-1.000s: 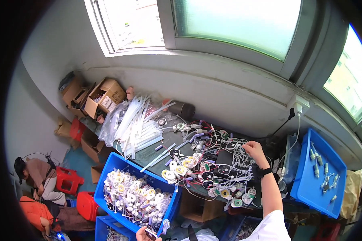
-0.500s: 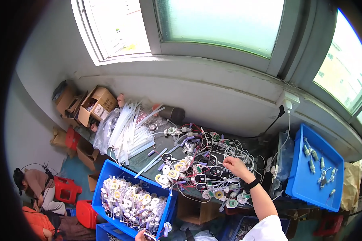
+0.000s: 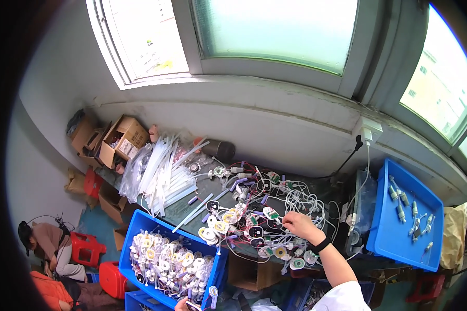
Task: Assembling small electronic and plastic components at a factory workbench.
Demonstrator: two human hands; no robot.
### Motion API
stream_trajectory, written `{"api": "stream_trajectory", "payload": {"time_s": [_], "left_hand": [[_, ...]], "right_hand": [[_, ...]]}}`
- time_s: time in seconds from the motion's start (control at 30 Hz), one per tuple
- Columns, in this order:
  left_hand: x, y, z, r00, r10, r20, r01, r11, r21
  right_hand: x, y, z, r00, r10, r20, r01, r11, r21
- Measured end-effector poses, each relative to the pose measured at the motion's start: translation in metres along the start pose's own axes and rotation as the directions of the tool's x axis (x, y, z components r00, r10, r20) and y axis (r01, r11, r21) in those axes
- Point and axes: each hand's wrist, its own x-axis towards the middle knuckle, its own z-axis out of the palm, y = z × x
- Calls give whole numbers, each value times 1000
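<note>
One round white unit with a green circuit board (image 3: 271,213) sits just right of and below the frame's centre, at the heap of wired units (image 3: 256,231) on our counter (image 3: 205,188). Our right hand (image 3: 298,225) meets it from the right; this grip looks pinched on its edge or lead, we cannot tell which, a light hold that probably spares the thin wires. Rightward, pale cables (image 3: 306,199) tangle, perhaps why the units lie so crowded. At the lower edge, our left hand (image 3: 181,305) curls its fingers round a small pale-edged piece (image 3: 193,306), mostly cut off. Lower left of centre, a blue bin (image 3: 166,222) stands beside the counter, its high walls apparently containing many white parts (image 3: 176,259). White strips (image 3: 166,179) lie bunched left of centre, likely to avoid the wires. Far right, a blue tray (image 3: 389,238) separates small cylindrical parts from the heap.
</note>
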Motion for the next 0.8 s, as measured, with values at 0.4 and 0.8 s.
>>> {"api": "stream_trajectory", "payload": {"time_s": [0.4, 0.8], "left_hand": [[-2, -1, 4, 999, 23, 25, -23, 1000, -14], [-5, 0, 7, 1000, 27, 10, -28, 996, 80]], "right_hand": [[58, 62, -65, 838, 448, -312, -492, 867, -77], [93, 97, -44, 754, 620, 216, -646, 759, 78]]}}
